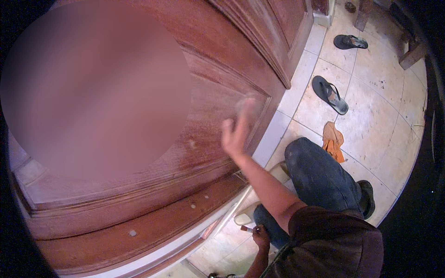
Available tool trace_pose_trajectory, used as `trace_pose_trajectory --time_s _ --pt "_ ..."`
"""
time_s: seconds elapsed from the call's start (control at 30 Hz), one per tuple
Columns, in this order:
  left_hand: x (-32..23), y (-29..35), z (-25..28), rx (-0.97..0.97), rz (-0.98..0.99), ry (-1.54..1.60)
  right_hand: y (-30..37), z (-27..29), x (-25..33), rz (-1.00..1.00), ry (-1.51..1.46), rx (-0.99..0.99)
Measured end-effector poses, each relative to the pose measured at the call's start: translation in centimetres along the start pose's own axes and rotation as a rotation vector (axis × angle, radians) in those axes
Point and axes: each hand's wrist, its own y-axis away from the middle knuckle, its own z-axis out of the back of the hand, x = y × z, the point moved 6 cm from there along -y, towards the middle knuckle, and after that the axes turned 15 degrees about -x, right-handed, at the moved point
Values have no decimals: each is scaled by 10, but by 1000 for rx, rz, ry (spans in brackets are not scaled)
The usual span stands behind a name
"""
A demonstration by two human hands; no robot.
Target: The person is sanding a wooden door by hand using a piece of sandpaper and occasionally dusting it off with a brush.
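A reddish-brown panelled wooden door [194,102] takes up much of the view, with whitish scuffing on its surface. My right hand [236,134] reaches over the door's panel near the moulded edge. Its thumb stands apart from the outstretched fingers, whose tips are smeared by motion; a faint pale patch shows beside them, too blurred to name. Low down, by my bent knee, my left hand [261,235] is closed around a small paintbrush [246,229], its reddish end pointing left. A round blur hides the door's left part.
Two black flip-flops [330,95] lie apart on the pale tiled floor [371,116]. A crumpled orange cloth [333,141] lies by my knee [306,157]. Dark wooden legs [412,55] stand at the far right. A pale strip [273,134] runs along the door's edge.
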Motion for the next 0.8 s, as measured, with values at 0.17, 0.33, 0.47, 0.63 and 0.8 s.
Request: trace_pose_trajectory --time_s 0.17,0.33,0.47,0.63,0.8 --pt "-6 11 1 -5 17 55 -16 13 -33 -235 161 -49" --pt "22 -8 -4 5 20 142 11 14 -25 -203 128 -123" --pt "6 -1 4 12 5 176 -15 26 -39 -468 139 -186" --pt "-33 6 9 42 109 100 44 20 58 106 85 57" --pt "-57 -4 14 42 -48 143 -18 21 -8 -175 129 -196"
